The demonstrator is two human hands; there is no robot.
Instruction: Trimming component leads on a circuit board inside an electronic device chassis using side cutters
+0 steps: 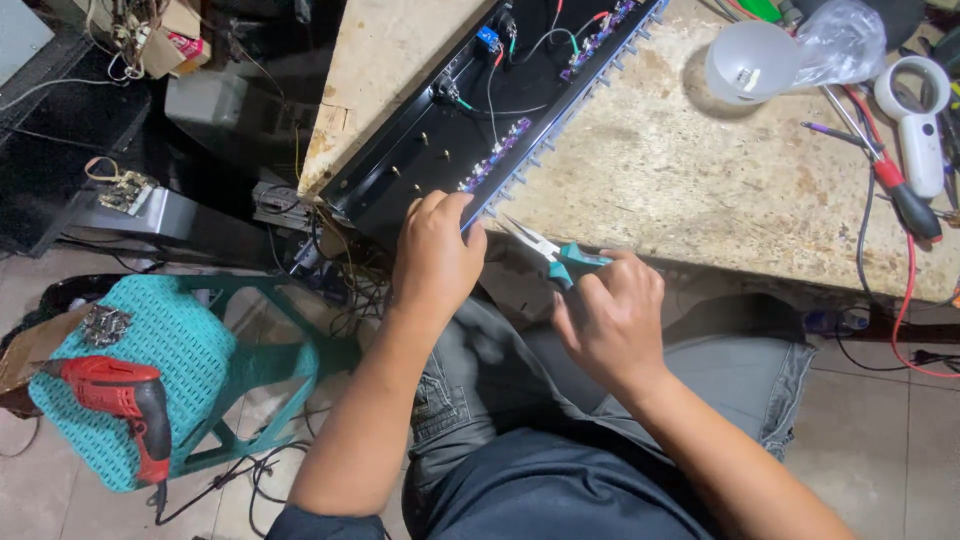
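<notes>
Your left hand (437, 255) is closed over the near end of the chassis (420, 150), fingers curled on its right edge, beside the row of small knobs (500, 150). The chassis is a long black open tray; its long axis runs from your left hand up and away to the far right, and its near end hangs past the near edge of the bench (680, 170). Your right hand (610, 320) grips the teal handles of the pliers (555, 255), whose tips point left and slightly away, toward the chassis's near corner, just short of it.

Right of the chassis the bench top lies bare out to the cup (750, 62) and screwdriver (895, 190) at the far right. Left of you, a teal stool (200, 350) carries a red drill (125, 400); cables lie on the floor below it.
</notes>
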